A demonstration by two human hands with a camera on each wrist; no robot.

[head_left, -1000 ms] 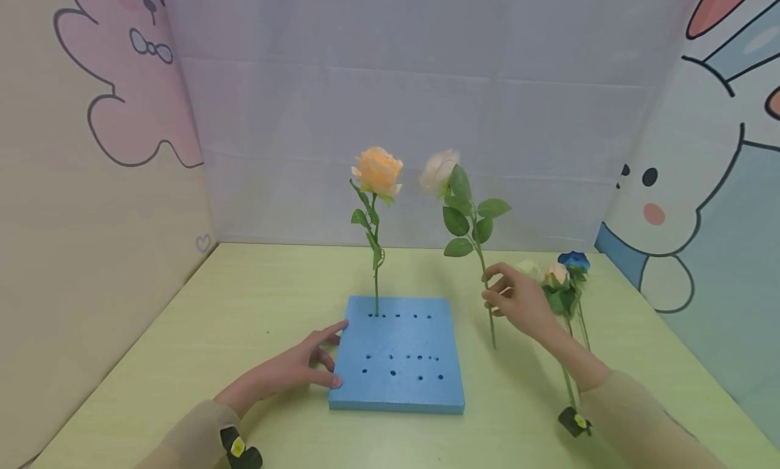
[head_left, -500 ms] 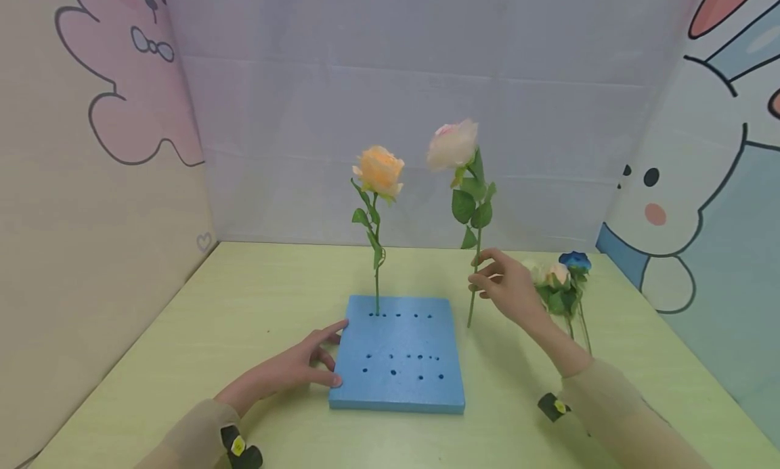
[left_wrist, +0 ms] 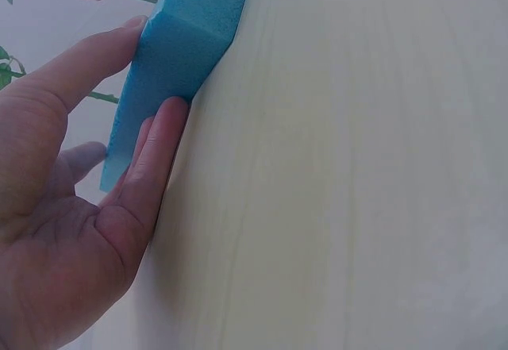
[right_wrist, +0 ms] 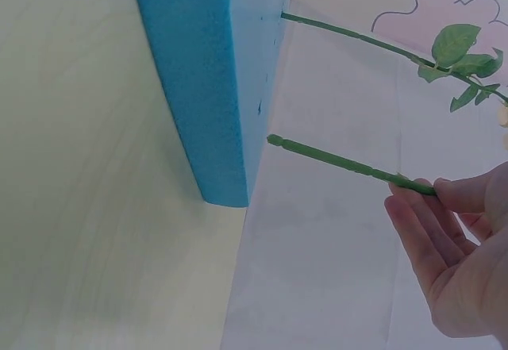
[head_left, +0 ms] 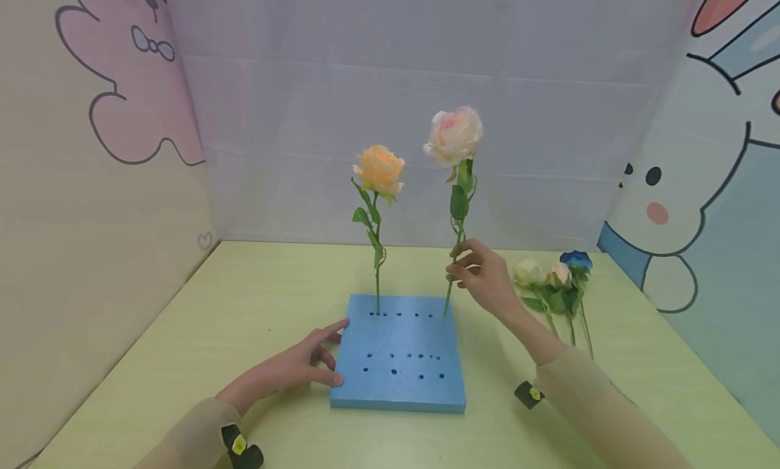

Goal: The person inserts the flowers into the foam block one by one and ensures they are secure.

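My right hand [head_left: 481, 279] pinches the green stem of a pale pink-white rose [head_left: 453, 136], which stands nearly upright. In the right wrist view, the lower end of this stem [right_wrist: 333, 158] is just off the face of the blue foam board [right_wrist: 194, 88]. Near the board's far edge, a peach-orange rose [head_left: 379, 171] stands with its stem in a hole. My left hand [head_left: 298, 364] rests against the left side of the blue foam board [head_left: 399, 344], thumb and fingers spread along it. The left wrist view shows the fingers [left_wrist: 163, 144] lying straight against the board's side.
To the right on the pale table [head_left: 274, 279] lie several loose flowers: a blue one [head_left: 575, 260], a peach one [head_left: 558, 274] and a cream one [head_left: 529, 271]. Several holes dot the board in rows. A grey-white cloth [head_left: 305, 151] hangs behind; cartoon-printed walls flank the table.
My right hand has moved left with the pink-white rose, from beside the board to over its far right corner. The rose has risen and turned more upright. My left hand stays put.
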